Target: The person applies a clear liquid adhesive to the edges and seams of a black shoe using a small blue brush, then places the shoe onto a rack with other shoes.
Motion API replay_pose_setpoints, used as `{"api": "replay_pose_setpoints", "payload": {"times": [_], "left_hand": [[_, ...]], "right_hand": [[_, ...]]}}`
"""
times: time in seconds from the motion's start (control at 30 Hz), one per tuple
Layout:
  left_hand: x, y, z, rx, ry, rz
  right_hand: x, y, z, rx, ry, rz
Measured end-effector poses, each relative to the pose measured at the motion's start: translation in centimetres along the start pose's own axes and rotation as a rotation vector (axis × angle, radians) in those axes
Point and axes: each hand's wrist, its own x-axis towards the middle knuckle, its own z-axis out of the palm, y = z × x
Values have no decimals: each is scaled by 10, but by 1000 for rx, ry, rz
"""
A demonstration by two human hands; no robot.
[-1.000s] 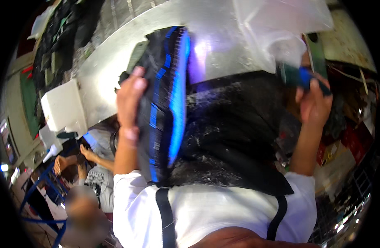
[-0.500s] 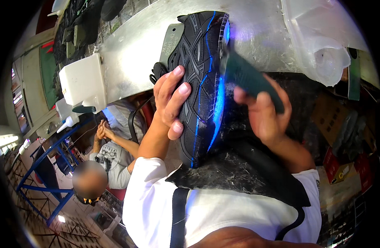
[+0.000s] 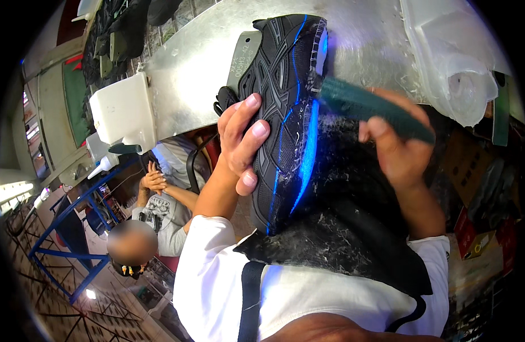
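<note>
A black shoe upper (image 3: 276, 128) with blue lines stretches from the metal table toward my apron. A grey-green shoe last (image 3: 239, 65) sticks out of its opening. My left hand (image 3: 239, 148) grips the shoe's left side, fingers curled over the top. My right hand (image 3: 405, 151) is closed around the wide dark green handle of a brush (image 3: 371, 105). The brush's tip touches or nearly touches the shoe's stitched lower edge, beside a strip glowing blue; blur hides the exact contact. Loose dark laces (image 3: 223, 102) hang by the opening.
A whitish plastic container (image 3: 122, 108) stands at the table's left edge, above a small white nozzle bottle (image 3: 104, 165). A translucent cut container (image 3: 456, 80) sits at the right. Beyond the table, left, a person (image 3: 168, 222) sits with hands together. Boxes (image 3: 473, 233) lie low right.
My right hand and the brush have moved right and tilted flatter, away from the shoe's middle. The whole view has shifted slightly; my left hand keeps its grip.
</note>
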Motion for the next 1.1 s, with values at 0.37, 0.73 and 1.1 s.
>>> {"api": "replay_pose_setpoints", "payload": {"times": [0.37,0.73,1.1], "left_hand": [[-15,4,-6,-22,-32,-19],[-8,-3,-11,-31,-95,35],[-2,-3,1,-84,34,66]], "right_hand": [[6,0,-3,119,-266,-215],[34,0,-6,6,-50,-127],[53,-25,0,-202,40,-63]]}}
